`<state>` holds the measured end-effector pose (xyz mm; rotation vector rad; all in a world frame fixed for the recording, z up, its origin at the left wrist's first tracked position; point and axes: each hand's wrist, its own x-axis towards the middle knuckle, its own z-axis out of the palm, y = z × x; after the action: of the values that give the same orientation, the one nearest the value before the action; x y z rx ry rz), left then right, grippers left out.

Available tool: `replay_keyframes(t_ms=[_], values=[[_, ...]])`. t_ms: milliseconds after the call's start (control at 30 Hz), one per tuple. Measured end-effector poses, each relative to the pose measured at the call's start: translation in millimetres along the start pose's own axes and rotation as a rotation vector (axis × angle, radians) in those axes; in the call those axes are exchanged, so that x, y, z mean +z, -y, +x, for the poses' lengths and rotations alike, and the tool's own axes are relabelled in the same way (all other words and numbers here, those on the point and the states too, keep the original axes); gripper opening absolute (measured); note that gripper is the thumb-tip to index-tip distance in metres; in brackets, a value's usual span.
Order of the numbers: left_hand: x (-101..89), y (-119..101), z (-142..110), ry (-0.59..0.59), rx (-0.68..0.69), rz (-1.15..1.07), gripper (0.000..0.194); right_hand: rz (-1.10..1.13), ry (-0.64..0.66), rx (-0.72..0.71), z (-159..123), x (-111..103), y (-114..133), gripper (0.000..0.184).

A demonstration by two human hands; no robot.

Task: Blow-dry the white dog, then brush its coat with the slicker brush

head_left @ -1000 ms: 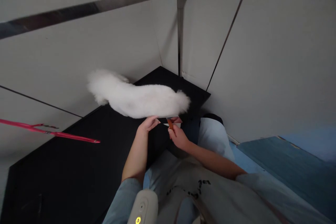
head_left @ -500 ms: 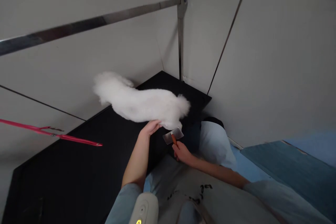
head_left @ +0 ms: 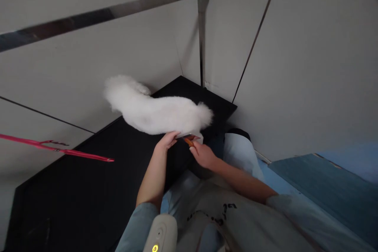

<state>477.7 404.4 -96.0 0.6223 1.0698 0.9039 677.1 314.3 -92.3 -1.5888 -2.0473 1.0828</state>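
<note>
A white fluffy dog [head_left: 159, 114] stands on the black table [head_left: 126, 173], its tail end to the right and its head end to the left. My left hand [head_left: 169, 140] is closed against the dog's near side, by the hind leg; the fingertips are partly hidden in the fur. Closed round the orange-brown handle of a slicker brush [head_left: 189, 141] is my right hand [head_left: 203, 154]. The flat metal head of the brush lies against the hind leg, close to my left fingers, and is seen nearly edge-on.
A metal grooming arm [head_left: 130, 8] rises from the table's far corner and runs left above the dog. On the left hangs a red strap [head_left: 79, 155]. Walls stand behind the table. A pale device [head_left: 162, 232] is at the bottom, near my chest.
My right hand has moved the brush up and left onto the dog's hind leg, and its head has turned edge-on. My left hand stays at the dog's side.
</note>
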Motion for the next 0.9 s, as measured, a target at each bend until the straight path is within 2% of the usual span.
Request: replay_keyframes(t_ms=[100, 167, 200, 333, 367, 533, 600, 700, 767, 833, 900], values=[[7.2, 5.5, -1.5, -0.054, 0.045, -0.035, 0.028, -0.175, -0.044, 0.189, 0.8, -34.7, -7.9, 0.022], [11.3, 9.2, -1.2, -0.070, 0.070, -0.059, 0.030, -0.206, -0.077, 0.268, -4.2, -46.0, -10.0, 0.024], [12.7, 10.4, -0.9, -0.085, 0.069, -0.058, 0.028, -0.198, -0.084, 0.246, -6.2, -48.2, -7.7, 0.024], [16.3, 10.4, -0.9, -0.113, 0.092, -0.056, 0.023, -0.155, -0.050, -0.048, -0.5, -53.5, 12.4, 0.020], [17.6, 10.3, -1.5, -0.108, 0.111, -0.071, 0.023, -0.171, -0.050, -0.065, 2.4, -57.5, 14.9, 0.021], [25.1, 14.4, -1.7, -0.155, 0.168, -0.141, 0.026, -0.286, -0.136, 0.137, -1.3, -80.7, 5.7, 0.028], [25.8, 15.8, 0.7, -0.172, 0.195, -0.155, 0.027, -0.287, -0.176, 0.148, -5.1, -78.6, 9.5, 0.027], [23.5, 15.8, 4.5, -0.209, 0.209, -0.121, 0.023, -0.233, -0.131, -0.035, -0.2, -64.1, 25.0, 0.022], [21.3, 15.6, 6.0, -0.255, 0.183, -0.113, 0.019, -0.219, -0.094, -0.104, 6.4, -56.7, 27.4, 0.022], [19.8, 16.1, 6.6, -0.266, 0.144, -0.127, 0.016, -0.220, -0.097, -0.059, 8.6, -56.5, 16.4, 0.024], [19.5, 17.2, 7.3, -0.246, 0.116, -0.133, 0.018, -0.221, -0.116, 0.052, 4.3, -61.6, -1.9, 0.027]])
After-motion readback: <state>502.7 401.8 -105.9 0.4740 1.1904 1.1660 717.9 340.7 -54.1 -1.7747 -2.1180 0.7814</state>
